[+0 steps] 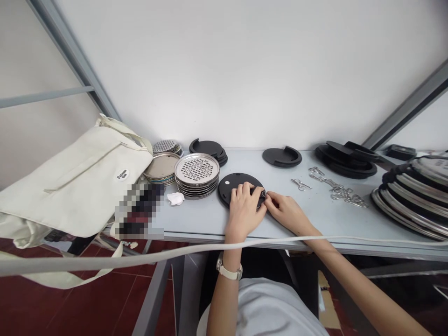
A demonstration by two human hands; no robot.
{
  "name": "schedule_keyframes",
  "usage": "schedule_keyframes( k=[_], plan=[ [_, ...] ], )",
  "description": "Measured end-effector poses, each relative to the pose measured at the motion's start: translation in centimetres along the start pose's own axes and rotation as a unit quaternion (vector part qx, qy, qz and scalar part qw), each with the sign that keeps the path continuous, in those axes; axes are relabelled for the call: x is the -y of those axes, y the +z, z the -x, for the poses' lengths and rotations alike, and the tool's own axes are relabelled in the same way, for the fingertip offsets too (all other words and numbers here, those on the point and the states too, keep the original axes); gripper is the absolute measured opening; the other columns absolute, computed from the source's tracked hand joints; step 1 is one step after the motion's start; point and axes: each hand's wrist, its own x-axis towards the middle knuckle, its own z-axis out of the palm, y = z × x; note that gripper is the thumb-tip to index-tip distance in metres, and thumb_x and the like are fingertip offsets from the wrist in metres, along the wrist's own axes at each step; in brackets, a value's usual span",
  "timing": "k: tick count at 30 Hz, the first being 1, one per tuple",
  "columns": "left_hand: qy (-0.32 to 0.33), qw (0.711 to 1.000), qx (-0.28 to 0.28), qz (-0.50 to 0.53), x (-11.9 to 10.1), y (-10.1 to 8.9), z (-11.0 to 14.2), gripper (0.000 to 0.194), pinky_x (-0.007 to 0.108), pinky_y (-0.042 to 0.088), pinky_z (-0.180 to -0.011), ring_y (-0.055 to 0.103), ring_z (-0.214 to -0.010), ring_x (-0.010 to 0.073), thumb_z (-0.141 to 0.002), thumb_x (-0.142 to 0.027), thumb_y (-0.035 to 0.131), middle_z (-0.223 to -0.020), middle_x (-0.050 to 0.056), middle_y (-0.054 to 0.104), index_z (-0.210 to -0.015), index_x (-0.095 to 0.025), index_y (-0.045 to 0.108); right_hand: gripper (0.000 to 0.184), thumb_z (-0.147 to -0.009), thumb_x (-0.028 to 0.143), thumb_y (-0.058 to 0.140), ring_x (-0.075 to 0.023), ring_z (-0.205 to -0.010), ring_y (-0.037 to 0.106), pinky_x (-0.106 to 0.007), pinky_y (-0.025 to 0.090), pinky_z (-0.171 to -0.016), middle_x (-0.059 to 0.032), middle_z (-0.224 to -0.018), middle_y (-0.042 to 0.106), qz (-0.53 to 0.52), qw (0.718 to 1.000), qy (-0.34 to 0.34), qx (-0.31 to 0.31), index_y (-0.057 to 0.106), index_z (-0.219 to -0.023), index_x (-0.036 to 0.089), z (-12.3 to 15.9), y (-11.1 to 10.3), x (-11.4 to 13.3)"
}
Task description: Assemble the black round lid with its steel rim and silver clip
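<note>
My left hand (245, 207), with a watch on its wrist, lies over a round black disc (241, 179) flat on the table. Its fingers curl down onto the disc, holding it near the right edge. My right hand (287, 212) is closed, with thumb and forefinger pinching a small metal clip (264, 193) at the disc's right rim; the fingers partly hide it. Left of the disc stands a stack of round metal grater plates (197, 169). To the right, loose wire clips (301, 184) and a small heap of them (345, 196) lie on the tabletop.
A cream bag (77, 177) fills the left end. Plain round plates (163, 168) and crumpled white tissue (175, 199) sit beside the graters. Black round holders (282, 156) line the wall. A tall stack of metal-and-black discs (416, 193) stands right. A white cable (196, 252) crosses in front.
</note>
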Motion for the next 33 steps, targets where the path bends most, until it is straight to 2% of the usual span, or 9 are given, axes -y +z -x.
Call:
schedule_keyframes(
  k=[15,27,33],
  plan=[
    [-0.006,1.0,0.011,-0.005,-0.01,-0.11,-0.09,0.028,0.037,0.037,-0.089,0.046,-0.102,0.0227,-0.087,-0.029,0.054,-0.108,0.005,0.049,-0.114,-0.027,0.053,0.029,-0.089,0.034,0.037,-0.0119,-0.048,0.045,-0.024,0.029,-0.052,-0.0016,-0.059,0.06,-0.005,1.0,-0.014,-0.01,0.049,-0.066,0.021,-0.01,0.12,0.05],
    [-0.021,1.0,0.008,-0.006,0.1,0.2,-0.21,0.028,0.036,0.038,-0.088,0.047,-0.1,0.0219,-0.085,-0.031,0.058,-0.105,0.004,0.049,-0.112,-0.025,0.052,0.029,-0.088,0.033,0.037,-0.0121,-0.048,0.046,-0.024,0.029,-0.052,-0.0007,-0.057,0.058,-0.002,1.0,-0.011,-0.007,0.045,-0.063,0.021,0.1,-0.07,0.19],
    [-0.012,1.0,0.002,-0.013,0.13,0.2,-0.1,0.028,0.036,0.037,-0.089,0.046,-0.101,0.0217,-0.086,-0.029,0.055,-0.105,0.004,0.049,-0.114,-0.024,0.051,0.029,-0.091,0.034,0.034,-0.0137,-0.05,0.05,-0.024,0.028,-0.053,-0.0005,-0.058,0.059,0.02,1.0,-0.011,-0.01,0.049,-0.07,0.022,-0.13,0.11,0.27]
  ],
)
